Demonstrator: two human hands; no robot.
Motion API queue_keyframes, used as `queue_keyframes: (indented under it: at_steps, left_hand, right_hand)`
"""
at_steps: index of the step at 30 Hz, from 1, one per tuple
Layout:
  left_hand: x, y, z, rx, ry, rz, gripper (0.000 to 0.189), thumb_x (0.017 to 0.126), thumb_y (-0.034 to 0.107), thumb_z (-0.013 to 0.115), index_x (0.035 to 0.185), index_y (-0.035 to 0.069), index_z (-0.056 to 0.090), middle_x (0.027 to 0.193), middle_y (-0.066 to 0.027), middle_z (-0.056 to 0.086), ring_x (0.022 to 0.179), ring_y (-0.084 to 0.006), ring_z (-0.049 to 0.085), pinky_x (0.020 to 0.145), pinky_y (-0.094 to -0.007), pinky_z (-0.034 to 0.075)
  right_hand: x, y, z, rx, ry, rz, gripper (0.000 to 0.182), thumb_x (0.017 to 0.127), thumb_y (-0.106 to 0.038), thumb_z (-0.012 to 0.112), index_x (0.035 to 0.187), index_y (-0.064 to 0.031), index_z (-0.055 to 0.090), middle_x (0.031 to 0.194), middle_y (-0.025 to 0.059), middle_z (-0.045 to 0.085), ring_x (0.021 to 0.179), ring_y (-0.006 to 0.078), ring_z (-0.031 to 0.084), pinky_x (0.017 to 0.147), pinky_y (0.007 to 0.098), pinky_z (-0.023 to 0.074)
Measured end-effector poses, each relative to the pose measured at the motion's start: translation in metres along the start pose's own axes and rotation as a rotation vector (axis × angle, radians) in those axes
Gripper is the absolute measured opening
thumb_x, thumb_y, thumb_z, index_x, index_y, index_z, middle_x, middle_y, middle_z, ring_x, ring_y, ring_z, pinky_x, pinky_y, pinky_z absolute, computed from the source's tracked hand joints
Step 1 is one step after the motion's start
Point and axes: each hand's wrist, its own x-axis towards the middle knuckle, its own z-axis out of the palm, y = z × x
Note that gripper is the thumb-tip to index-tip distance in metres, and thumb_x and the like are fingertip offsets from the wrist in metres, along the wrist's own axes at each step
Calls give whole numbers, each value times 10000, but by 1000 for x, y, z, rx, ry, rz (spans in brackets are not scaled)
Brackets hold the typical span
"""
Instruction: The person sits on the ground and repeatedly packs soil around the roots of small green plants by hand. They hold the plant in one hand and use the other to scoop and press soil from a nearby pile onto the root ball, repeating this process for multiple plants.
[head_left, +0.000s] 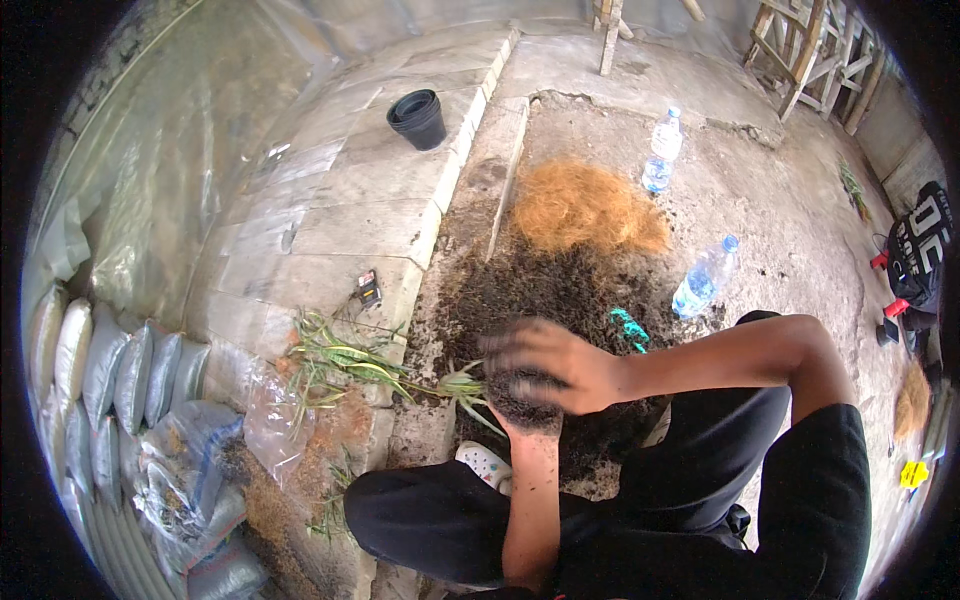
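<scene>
A dark, rounded clump of soil (529, 412) rests in my left hand (519, 426), which is mostly hidden under it. Over its top curves my right hand (564, 364), its soil-covered fingers blurred by motion and spread around the clump. Narrow pale-edged leaves of a small plant (461, 386) show at the clump's left side; whether its roots are inside the clump is hidden. Below and beyond both hands lies a spread of loose dark soil (517, 289). A turquoise object (628, 328), perhaps a bundle of cord, lies on that soil, beyond my right wrist.
Orange-brown fibre (585, 202) is heaped beyond the soil. Two plastic bottles (705, 277) (663, 150) stand or lie to the right. Nested black pots (418, 120) sit on the raised concrete ledge (345, 225). Cut leafy plants (345, 360) and filled bags (109, 367) are left.
</scene>
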Motion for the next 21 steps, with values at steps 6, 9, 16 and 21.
queue_keyframes:
  at_steps: [6,9,16,21]
  left_hand:
    - [7,38,5,559,-53,-233,449,932,361,380,1102,-3,579,1191,-163,569,1131,-291,526,996,-430,407]
    - [0,17,13,732,125,-121,480,923,376,381,1104,-25,572,1212,-164,564,1146,-298,520,1005,-430,400]
    - [0,4,28,1450,-76,57,418,967,257,442,1258,-37,506,1309,-140,504,1183,-263,495,1035,-399,322]
    - [-9,15,26,1041,130,-271,502,970,355,409,1361,40,417,1361,-117,437,1206,-270,476,1016,-426,383]
  right_hand:
    - [-10,29,0,1488,148,1076,448,956,-364,401,1294,-78,466,1345,113,472,1210,270,453,1014,382,374]
    - [-12,20,8,1542,155,1345,465,948,-389,373,1263,-72,501,1300,104,521,1152,265,500,990,393,396]
    - [-9,4,2,1532,315,1298,387,943,-346,382,1127,-74,588,1116,79,616,1026,231,570,925,385,445]
    - [1,-1,-17,1627,277,1161,436,943,-372,378,1191,-64,561,1174,102,594,1067,247,556,955,397,433]
